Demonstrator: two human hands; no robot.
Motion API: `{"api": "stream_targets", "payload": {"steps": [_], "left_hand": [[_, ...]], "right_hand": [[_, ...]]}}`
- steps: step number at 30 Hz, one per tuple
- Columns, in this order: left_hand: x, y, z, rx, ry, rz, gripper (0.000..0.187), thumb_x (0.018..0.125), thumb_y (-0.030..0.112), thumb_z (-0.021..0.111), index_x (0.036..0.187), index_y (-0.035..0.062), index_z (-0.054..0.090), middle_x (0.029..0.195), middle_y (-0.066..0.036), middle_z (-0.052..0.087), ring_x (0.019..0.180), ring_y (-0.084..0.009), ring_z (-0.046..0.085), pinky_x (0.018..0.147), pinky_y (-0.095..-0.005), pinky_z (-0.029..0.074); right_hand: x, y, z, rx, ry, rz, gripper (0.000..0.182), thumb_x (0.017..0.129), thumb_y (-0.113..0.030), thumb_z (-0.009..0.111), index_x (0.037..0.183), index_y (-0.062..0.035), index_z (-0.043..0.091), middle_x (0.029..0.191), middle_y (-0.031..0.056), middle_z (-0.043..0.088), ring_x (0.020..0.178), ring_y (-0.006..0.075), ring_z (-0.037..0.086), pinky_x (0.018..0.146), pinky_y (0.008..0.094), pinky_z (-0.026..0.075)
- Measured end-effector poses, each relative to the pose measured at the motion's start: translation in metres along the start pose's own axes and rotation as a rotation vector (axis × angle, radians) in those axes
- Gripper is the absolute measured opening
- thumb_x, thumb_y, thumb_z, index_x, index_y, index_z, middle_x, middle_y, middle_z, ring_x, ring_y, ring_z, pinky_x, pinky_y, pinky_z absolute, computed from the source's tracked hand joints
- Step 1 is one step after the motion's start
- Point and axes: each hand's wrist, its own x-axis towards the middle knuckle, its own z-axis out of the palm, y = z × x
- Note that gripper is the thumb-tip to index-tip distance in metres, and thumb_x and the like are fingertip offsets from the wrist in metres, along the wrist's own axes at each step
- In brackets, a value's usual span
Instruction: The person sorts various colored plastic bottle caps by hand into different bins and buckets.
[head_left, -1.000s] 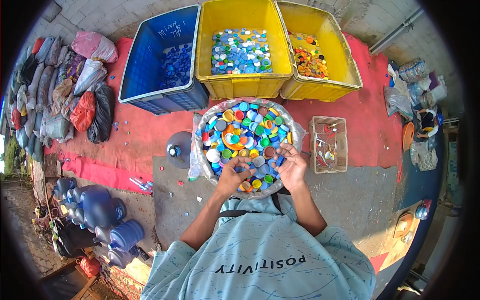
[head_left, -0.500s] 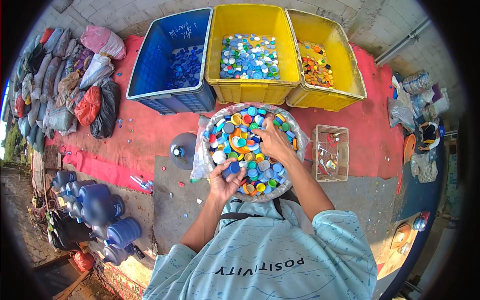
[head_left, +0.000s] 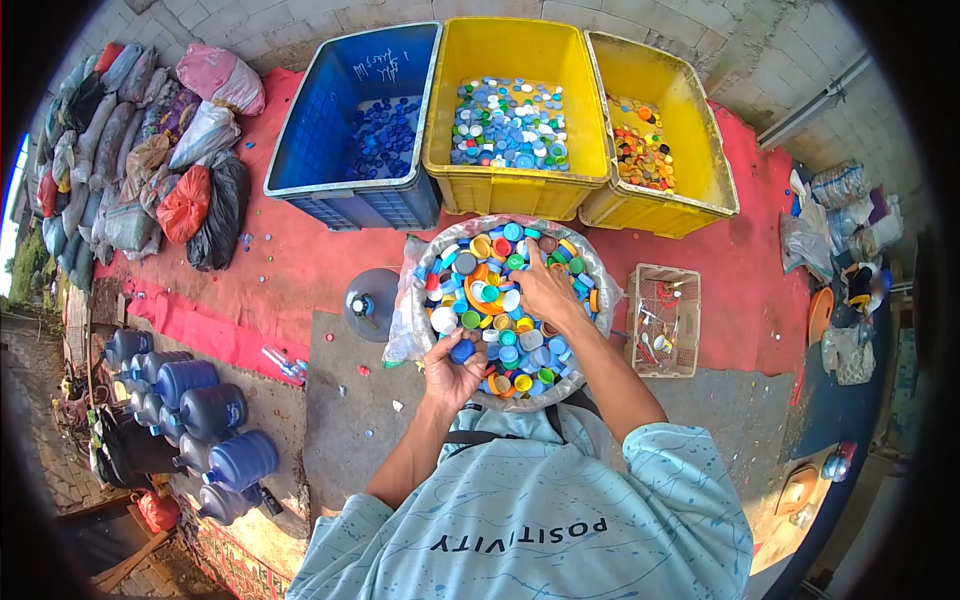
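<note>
A round container lined with a pale plastic sack stands against my front, heaped with bottle caps of many colours. My left hand is at its near left side, fingers curled around a dark blue bottle cap. Whether more caps sit under those fingers is hidden. Over the far right part of the heap reaches my right hand, its fingers apart and pointing away among the caps. A green bottle cap lies beside its fingertips. No cap is visibly held there.
Beyond the container stand a blue crate and a yellow crate, with another yellow crate to the right; all hold caps. A beige basket is at right, a dark water jug at left. Filled sacks pile up farther left.
My right hand's fingers have spread and shifted slightly on the heap. My left hand keeps the blue bottle cap and has turned a little. The whole view has shifted slightly.
</note>
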Motion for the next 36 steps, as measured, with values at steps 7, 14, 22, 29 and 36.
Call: {"api": "stream_targets", "payload": {"steps": [7,14,22,29,36], "left_hand": [[0.003,-0.003,0.003,0.039,0.044,0.005,0.017,0.082,0.009,0.063,0.092,-0.0035,0.059,0.096,-0.014,0.057,0.083,-0.0219,0.055,0.066,-0.0298,0.049],[0.008,-0.007,0.006,0.15,0.021,-0.029,0.034,0.082,0.009,0.058,0.112,-0.0062,0.057,0.114,-0.021,0.059,0.102,-0.0301,0.06,0.087,-0.0384,0.054],[0.022,-0.022,0.023,0.198,-0.028,-0.117,0.044,0.081,0.013,0.057,0.121,-0.0049,0.054,0.121,-0.019,0.058,0.108,-0.0303,0.059,0.097,-0.0433,0.048],[0.061,-0.06,0.067,0.372,0.02,-0.23,0.049,0.079,0.023,0.061,0.119,-0.0035,0.051,0.118,-0.016,0.054,0.107,-0.0278,0.053,0.096,-0.0421,0.046],[0.117,-0.117,0.115,0.484,-0.137,-0.357,0.049,0.08,0.027,0.059,0.118,-0.0034,0.051,0.113,-0.016,0.052,0.106,-0.0314,0.05,0.097,-0.0389,0.041]], "right_hand": [[-0.011,0.007,0.015,0.205,0.157,0.038,0.034,0.073,0.002,0.064,0.105,-0.0075,0.065,0.15,0.0285,0.023,0.111,0.0463,0.057,0.091,0.0489,0.05],[-0.04,0.007,0.012,0.49,0.424,0.068,0.04,0.069,0.0,0.076,0.106,-0.0064,0.061,0.141,0.0247,0.038,0.127,0.0429,0.045,0.101,0.0447,0.043],[-0.086,0.017,0.011,2.108,0.284,0.308,0.037,0.077,0.002,0.058,0.112,-0.0069,0.051,0.105,0.0111,0.06,0.07,0.015,0.053,0.064,0.0302,0.045],[-0.121,0.029,0.012,2.553,0.464,0.376,0.046,0.068,-0.002,0.053,0.114,-0.0061,0.052,0.107,0.0128,0.06,0.098,0.0251,0.058,0.091,0.0431,0.046],[-0.127,0.056,-0.023,2.475,0.713,0.29,0.051,0.069,0.0,0.052,0.12,-0.0012,0.047,0.115,0.0154,0.056,0.109,0.0273,0.057,0.1,0.0431,0.043]]}}
